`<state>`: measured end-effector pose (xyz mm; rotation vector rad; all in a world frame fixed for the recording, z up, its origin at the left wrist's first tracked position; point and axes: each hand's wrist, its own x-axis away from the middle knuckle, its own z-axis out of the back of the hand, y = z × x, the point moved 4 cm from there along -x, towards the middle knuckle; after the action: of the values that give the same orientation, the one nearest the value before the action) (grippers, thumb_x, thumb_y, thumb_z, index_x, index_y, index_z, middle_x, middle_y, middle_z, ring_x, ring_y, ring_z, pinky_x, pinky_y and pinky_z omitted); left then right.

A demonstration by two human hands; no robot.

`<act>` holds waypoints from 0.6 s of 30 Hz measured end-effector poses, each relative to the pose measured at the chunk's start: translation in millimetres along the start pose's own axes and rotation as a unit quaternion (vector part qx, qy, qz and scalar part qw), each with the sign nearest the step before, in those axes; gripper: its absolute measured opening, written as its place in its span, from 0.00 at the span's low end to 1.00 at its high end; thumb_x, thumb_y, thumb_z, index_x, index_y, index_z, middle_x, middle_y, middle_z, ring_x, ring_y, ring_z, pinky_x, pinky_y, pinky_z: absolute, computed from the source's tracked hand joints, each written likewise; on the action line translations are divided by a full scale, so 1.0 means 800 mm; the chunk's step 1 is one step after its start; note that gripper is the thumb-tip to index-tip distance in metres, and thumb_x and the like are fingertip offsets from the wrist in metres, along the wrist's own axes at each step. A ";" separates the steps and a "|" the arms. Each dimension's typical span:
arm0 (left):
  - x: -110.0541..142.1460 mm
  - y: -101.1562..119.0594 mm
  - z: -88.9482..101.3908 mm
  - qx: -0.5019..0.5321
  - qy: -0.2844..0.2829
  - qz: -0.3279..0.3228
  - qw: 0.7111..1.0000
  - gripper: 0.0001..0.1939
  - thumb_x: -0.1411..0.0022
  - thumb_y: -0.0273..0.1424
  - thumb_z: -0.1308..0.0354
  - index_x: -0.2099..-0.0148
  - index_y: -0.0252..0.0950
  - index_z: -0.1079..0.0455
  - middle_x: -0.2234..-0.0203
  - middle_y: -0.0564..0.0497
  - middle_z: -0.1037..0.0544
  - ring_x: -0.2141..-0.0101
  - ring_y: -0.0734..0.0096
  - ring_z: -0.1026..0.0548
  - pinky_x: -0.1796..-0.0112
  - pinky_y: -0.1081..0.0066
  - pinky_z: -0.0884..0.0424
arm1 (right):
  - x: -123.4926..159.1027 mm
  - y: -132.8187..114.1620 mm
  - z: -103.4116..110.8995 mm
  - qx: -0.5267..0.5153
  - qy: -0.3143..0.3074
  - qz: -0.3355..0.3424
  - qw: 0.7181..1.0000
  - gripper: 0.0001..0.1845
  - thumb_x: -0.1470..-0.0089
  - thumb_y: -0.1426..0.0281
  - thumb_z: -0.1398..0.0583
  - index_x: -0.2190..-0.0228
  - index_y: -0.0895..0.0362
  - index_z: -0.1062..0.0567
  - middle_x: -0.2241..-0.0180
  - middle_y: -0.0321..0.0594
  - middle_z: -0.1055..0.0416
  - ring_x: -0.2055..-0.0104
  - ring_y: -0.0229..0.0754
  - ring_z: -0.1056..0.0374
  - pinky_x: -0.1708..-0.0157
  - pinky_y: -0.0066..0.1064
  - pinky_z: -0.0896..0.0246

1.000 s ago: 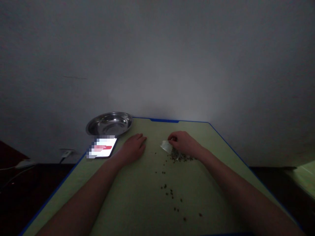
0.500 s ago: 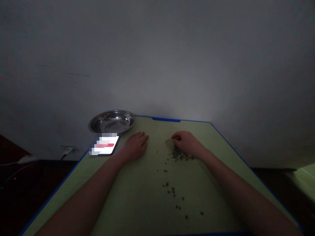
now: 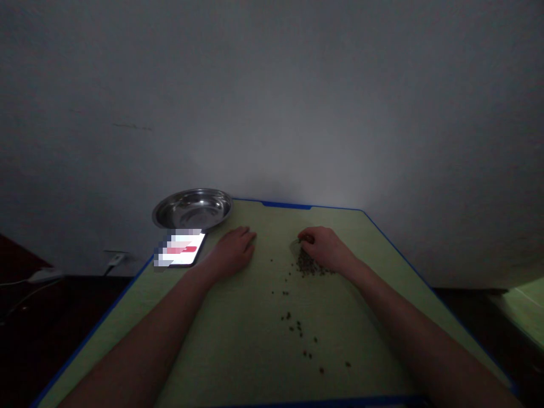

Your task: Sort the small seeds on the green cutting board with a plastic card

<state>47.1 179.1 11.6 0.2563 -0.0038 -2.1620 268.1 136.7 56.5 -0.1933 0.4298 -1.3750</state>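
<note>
My left hand [image 3: 233, 249] lies palm down on the pale green table [image 3: 238, 345], its fingers stretched out. To the right, my right hand [image 3: 326, 245] is closed, thumb and fingers pinching a small see-through piece [image 3: 294, 246], perhaps clear plastic; its exact kind is too dim to tell. A pile of small dark grains or seeds [image 3: 312, 267] lies right beneath and in front of that hand, partly hidden by it. Loose dark bits [image 3: 298, 327] are scattered from the pile toward the near edge.
A shiny steel basin [image 3: 193, 209] sits at the back left corner. In front of it lies a phone [image 3: 187, 252] with its screen lit, close to my left forearm. A blue rim edges the table, and a grey wall [image 3: 272, 113] rises behind it.
The see-through piece has shifted slightly to the right with the fingers of my right hand. My left hand stays in place.
</note>
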 end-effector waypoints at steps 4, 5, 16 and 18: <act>-0.001 -0.003 -0.004 0.007 0.009 -0.005 1.000 0.24 0.36 0.33 0.58 0.41 0.29 0.36 0.42 0.36 0.35 0.42 0.56 0.37 0.44 0.59 0.41 | 0.005 -0.005 0.001 0.000 0.003 -0.002 1.000 0.16 0.51 0.76 0.44 0.62 0.61 0.20 0.67 0.46 0.22 0.65 0.44 0.27 0.63 0.32 0.37; -0.001 -0.003 -0.004 0.008 0.010 -0.007 1.000 0.24 0.36 0.33 0.58 0.41 0.29 0.36 0.42 0.36 0.35 0.42 0.56 0.37 0.44 0.58 0.41 | 0.006 -0.006 0.001 -0.001 0.004 -0.003 1.000 0.16 0.51 0.76 0.44 0.61 0.61 0.20 0.68 0.46 0.22 0.66 0.43 0.28 0.64 0.32 0.37; -0.001 -0.001 -0.002 0.007 -0.003 -0.003 1.000 0.25 0.36 0.32 0.57 0.41 0.27 0.37 0.42 0.34 0.35 0.43 0.55 0.36 0.43 0.60 0.42 | 0.014 -0.005 -0.003 -0.003 0.017 -0.009 1.000 0.17 0.52 0.76 0.44 0.61 0.62 0.20 0.71 0.45 0.23 0.70 0.41 0.29 0.67 0.31 0.38; -0.001 -0.001 -0.002 0.007 0.000 -0.007 1.000 0.25 0.36 0.32 0.57 0.41 0.27 0.37 0.42 0.34 0.35 0.43 0.55 0.36 0.43 0.60 0.42 | 0.014 -0.006 -0.003 -0.002 0.020 -0.009 1.000 0.17 0.52 0.76 0.44 0.61 0.62 0.20 0.70 0.45 0.22 0.69 0.42 0.29 0.66 0.32 0.38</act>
<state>47.5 180.4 10.0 0.2649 -0.0161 -2.1764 264.6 125.1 54.3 -0.1738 0.4655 -1.3978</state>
